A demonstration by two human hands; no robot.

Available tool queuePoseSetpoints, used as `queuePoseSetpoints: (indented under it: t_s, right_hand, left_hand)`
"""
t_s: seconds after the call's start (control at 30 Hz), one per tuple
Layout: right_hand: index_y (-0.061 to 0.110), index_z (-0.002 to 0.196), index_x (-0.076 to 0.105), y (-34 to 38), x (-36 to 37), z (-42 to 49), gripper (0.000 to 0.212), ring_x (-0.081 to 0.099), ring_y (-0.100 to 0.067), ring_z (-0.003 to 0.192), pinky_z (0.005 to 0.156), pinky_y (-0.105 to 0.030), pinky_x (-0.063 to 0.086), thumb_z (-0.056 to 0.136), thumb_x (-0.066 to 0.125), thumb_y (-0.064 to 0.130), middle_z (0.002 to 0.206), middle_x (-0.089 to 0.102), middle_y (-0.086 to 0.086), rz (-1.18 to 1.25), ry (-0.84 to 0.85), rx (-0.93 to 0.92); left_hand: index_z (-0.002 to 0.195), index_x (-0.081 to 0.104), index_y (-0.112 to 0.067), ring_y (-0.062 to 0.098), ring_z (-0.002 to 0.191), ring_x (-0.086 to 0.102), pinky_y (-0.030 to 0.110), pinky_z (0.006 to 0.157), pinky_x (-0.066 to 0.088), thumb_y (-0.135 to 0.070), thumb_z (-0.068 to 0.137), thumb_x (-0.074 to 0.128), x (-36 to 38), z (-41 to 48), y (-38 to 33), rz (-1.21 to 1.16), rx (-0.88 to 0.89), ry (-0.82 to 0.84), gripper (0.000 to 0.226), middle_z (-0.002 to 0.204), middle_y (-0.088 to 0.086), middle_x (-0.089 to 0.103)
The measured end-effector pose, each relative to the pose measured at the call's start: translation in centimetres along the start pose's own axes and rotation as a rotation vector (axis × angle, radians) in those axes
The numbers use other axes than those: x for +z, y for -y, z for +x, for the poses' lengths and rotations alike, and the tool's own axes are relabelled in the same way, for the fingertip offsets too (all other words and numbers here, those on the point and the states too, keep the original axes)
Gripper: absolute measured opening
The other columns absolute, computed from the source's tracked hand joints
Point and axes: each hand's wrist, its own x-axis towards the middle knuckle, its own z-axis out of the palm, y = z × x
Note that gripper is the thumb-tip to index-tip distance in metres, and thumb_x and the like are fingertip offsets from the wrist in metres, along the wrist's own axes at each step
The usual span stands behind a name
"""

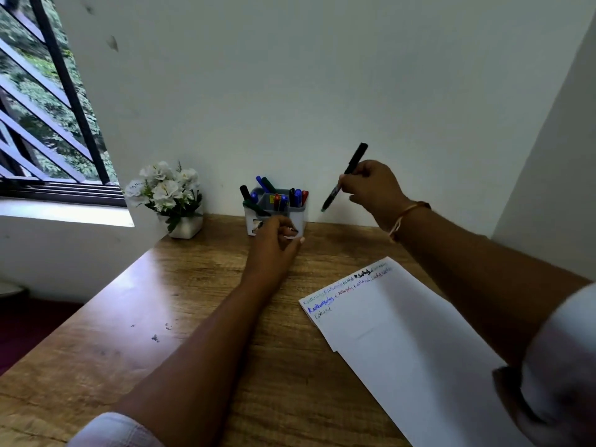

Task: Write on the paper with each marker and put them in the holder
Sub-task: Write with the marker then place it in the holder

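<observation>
A white and grey marker holder [300, 217] stands against the wall at the back of the wooden desk [180, 311], with several markers in blue, black, green and red upright in it. My right hand [374, 188] is raised to the right of the holder and grips a black marker [346, 175], uncapped, its green tip pointing down and left. My left hand [274, 243] rests in front of the holder with fingers curled; what it holds is unclear. A white sheet of paper [403, 333] lies on the right, with coloured handwritten lines along its far edge.
A small white pot of white flowers [167, 195] stands left of the holder. A barred window [42, 117] fills the left wall. The white wall [306, 91] runs straight behind the desk, and a corner wall closes the right side.
</observation>
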Motion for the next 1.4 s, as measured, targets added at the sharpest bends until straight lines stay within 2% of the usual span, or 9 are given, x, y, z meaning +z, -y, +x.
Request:
queuePoseSetpoints:
  t_s: [0.1,0.2,0.33,0.67,0.8,1.0,1.1,1.2,1.4]
  right_hand:
    - [0.011,0.108,0.066,-0.4,1.8,2.5,0.024,0.073,-0.028,0.096,0.091,-0.048,0.060,0.085,0.072,0.015,0.099,0.073,-0.010,-0.074,-0.040,-0.039]
    - [0.013,0.113,0.067,-1.1,3.5,4.3,0.031,0.071,-0.025,0.098,0.094,-0.047,0.058,0.083,0.070,0.021,0.101,0.074,-0.008,-0.117,-0.040,-0.086]
    - [0.019,0.105,0.067,-2.2,5.3,5.8,0.023,0.072,-0.027,0.099,0.093,-0.049,0.058,0.083,0.066,0.029,0.102,0.075,-0.007,-0.135,0.030,-0.111]
    - [0.006,0.109,0.071,-2.9,6.8,6.2,0.022,0.074,-0.025,0.096,0.082,-0.041,0.063,0.098,0.067,0.025,0.109,0.074,-0.015,-0.182,0.146,-0.080]
    - [0.009,0.121,0.068,-2.6,6.7,6.3,0.030,0.074,-0.022,0.094,0.088,-0.043,0.061,0.098,0.065,0.029,0.102,0.073,-0.007,-0.132,0.064,-0.148]
    - [0.009,0.114,0.071,-2.4,6.8,6.6,0.025,0.074,-0.023,0.092,0.090,-0.045,0.059,0.096,0.069,0.026,0.100,0.075,-0.009,-0.176,0.049,-0.194]
    - [0.006,0.114,0.072,-2.2,6.9,6.6,0.027,0.069,-0.021,0.099,0.091,-0.033,0.055,0.095,0.069,0.025,0.109,0.074,-0.012,-0.324,0.024,-0.296]
    - [0.006,0.117,0.070,-1.9,7.2,6.7,0.028,0.062,-0.015,0.098,0.082,-0.022,0.043,0.097,0.066,0.025,0.114,0.072,-0.010,-0.346,-0.035,-0.340]
    - [0.003,0.115,0.073,-2.5,7.3,7.4,0.029,0.066,-0.026,0.109,0.088,-0.026,0.047,0.094,0.072,0.024,0.116,0.073,-0.015,-0.481,0.063,-0.287]
  left_hand:
    - [0.117,0.055,-0.022,0.004,0.098,0.060,0.018,0.081,0.050,-0.024,0.086,0.070,0.1,0.4,0.7,0.049,0.025,-0.008,0.034,0.114,-0.005,0.061]
    - [0.118,0.054,-0.023,0.004,0.099,0.057,0.013,0.078,0.045,-0.028,0.087,0.070,0.3,0.7,1.0,0.092,0.041,0.001,0.036,0.114,-0.006,0.060]
    - [0.120,0.053,-0.024,0.003,0.100,0.055,0.015,0.080,0.046,-0.032,0.088,0.068,0.6,0.7,1.4,0.117,0.071,0.013,0.036,0.115,-0.006,0.059]
    - [0.121,0.052,-0.026,0.007,0.103,0.055,0.028,0.088,0.052,-0.034,0.089,0.066,0.8,0.7,1.5,0.132,0.073,0.031,0.037,0.113,-0.007,0.057]
    - [0.123,0.052,-0.024,0.003,0.098,0.054,0.020,0.082,0.048,-0.032,0.089,0.067,0.7,0.6,1.2,0.125,0.057,0.033,0.038,0.111,-0.007,0.056]
    - [0.121,0.051,-0.022,0.003,0.093,0.054,0.014,0.074,0.045,-0.029,0.090,0.066,0.7,0.5,0.9,0.110,0.045,0.059,0.036,0.108,-0.004,0.057]
    - [0.121,0.051,-0.021,0.004,0.094,0.055,0.013,0.072,0.043,-0.029,0.090,0.066,0.7,0.4,0.8,0.107,0.039,0.064,0.035,0.108,-0.004,0.057]
    - [0.120,0.051,-0.021,0.003,0.092,0.055,0.011,0.071,0.042,-0.029,0.090,0.065,0.7,0.4,0.9,0.101,0.032,0.064,0.034,0.107,-0.004,0.057]
    - [0.122,0.051,-0.020,0.004,0.092,0.055,0.014,0.072,0.044,-0.030,0.090,0.065,0.7,0.5,0.9,0.100,0.029,0.084,0.036,0.105,-0.004,0.057]
